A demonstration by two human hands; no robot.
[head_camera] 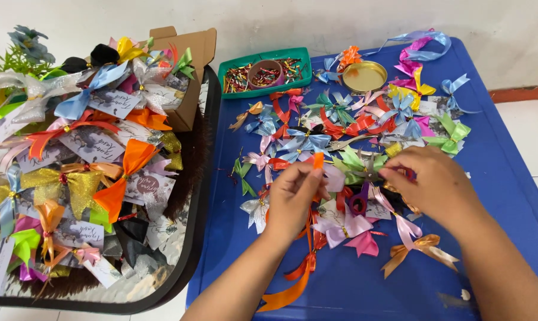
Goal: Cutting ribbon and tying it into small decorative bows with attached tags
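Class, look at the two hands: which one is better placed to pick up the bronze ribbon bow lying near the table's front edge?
Right, probably. The right hand hovers just above the bronze bow, while the left hand already pinches an orange ribbon farther away.

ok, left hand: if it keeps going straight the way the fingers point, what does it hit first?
The left hand points up and right, pinching an orange ribbon. Straight on, it would probably first meet the light blue bow in the pile just beyond its fingertips; depth is hard to judge.

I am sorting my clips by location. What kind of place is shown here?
Probably a home craft corner: a blue table covered with ribbon bows, a green tray of small ties, and a black tray piled with finished bows and cards.
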